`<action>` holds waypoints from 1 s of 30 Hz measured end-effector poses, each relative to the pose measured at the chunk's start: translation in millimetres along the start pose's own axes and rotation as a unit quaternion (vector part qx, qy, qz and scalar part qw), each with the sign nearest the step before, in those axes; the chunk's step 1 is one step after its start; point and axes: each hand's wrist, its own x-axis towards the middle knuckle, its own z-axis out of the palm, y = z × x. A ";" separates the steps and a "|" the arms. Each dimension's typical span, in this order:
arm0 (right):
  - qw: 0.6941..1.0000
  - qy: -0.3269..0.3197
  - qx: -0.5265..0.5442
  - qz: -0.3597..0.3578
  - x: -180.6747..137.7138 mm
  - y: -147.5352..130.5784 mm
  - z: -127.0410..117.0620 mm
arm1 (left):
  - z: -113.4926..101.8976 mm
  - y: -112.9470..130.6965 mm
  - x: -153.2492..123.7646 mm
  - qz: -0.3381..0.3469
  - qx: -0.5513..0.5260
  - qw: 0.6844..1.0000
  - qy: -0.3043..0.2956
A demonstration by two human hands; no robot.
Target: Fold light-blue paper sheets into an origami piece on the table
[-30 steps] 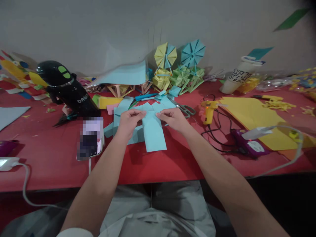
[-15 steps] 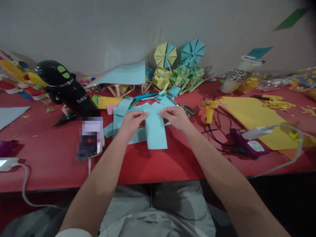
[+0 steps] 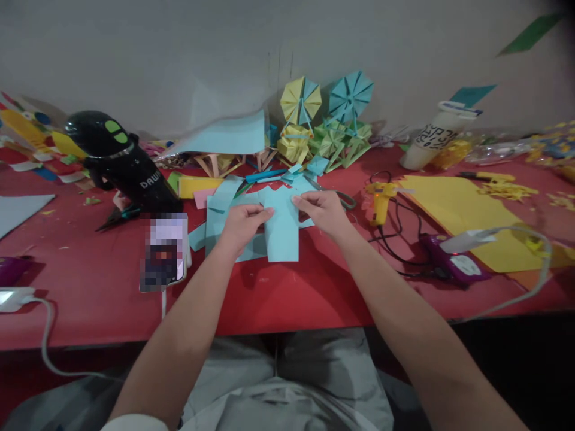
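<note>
Left hand (image 3: 242,226) and right hand (image 3: 322,211) pinch the paper (image 3: 283,234) by 2 far edges, left and right; probably light, easily creased, best gripped there.

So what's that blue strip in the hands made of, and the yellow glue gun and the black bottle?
The blue strip looks like matt paper or thin card: flat, with crisp edges. The yellow glue gun: probably smooth plastic, by its moulded shape. The black bottle is glossy, light glinting on top: maybe plastic or coated metal.
</note>
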 end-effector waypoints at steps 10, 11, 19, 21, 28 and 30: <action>0.999 0.036 0.021 -0.011 3.2 6.5 -0.6 | 0.3 -3.7 0.1 0.029 0.005 0.999 -0.022; 0.999 0.043 0.021 -0.014 3.6 7.0 -1.1 | 0.7 -3.6 -0.3 0.027 0.003 0.999 -0.037; 0.997 0.068 0.046 0.012 4.1 -1.1 0.1 | 1.7 -6.3 0.4 0.063 0.068 0.996 0.017; 0.995 0.074 0.060 0.016 4.3 -2.1 0.3 | 2.0 -5.8 0.2 0.068 0.073 0.995 0.026; 0.994 0.089 0.065 0.015 5.2 0.8 -2.2 | 1.2 -5.1 -0.1 0.083 0.094 0.992 -0.011; 0.994 0.090 0.058 0.011 5.8 1.9 -3.1 | 0.5 -4.7 -0.5 0.072 0.107 0.990 -0.050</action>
